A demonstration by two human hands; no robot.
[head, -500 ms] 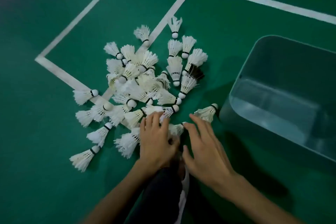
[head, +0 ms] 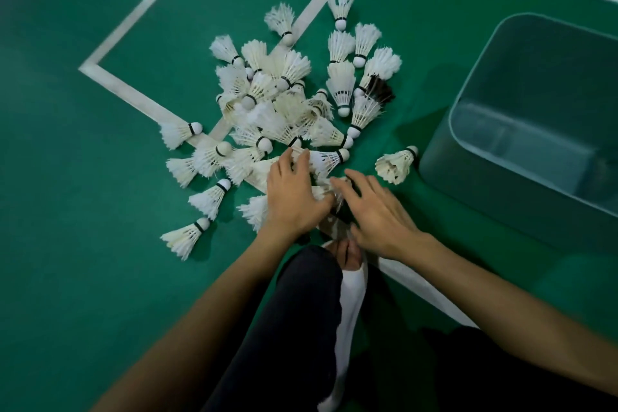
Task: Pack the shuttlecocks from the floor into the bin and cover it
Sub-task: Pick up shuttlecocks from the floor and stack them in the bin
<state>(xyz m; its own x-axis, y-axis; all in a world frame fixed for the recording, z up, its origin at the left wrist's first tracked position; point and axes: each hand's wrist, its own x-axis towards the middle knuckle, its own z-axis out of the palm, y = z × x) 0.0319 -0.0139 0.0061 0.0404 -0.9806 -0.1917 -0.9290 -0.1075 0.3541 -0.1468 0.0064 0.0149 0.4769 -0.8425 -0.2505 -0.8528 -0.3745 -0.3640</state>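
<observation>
No readable text, label, brand or number is showing anywhere: the shuttlecocks (head: 341, 90), the bin (head: 475, 53) and the green floor (head: 83, 244) are carrying none.

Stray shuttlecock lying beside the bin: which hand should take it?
Right. The right hand lies nearer the stray shuttlecock and the bin; the left hand is on the main pile, across the body.
</observation>
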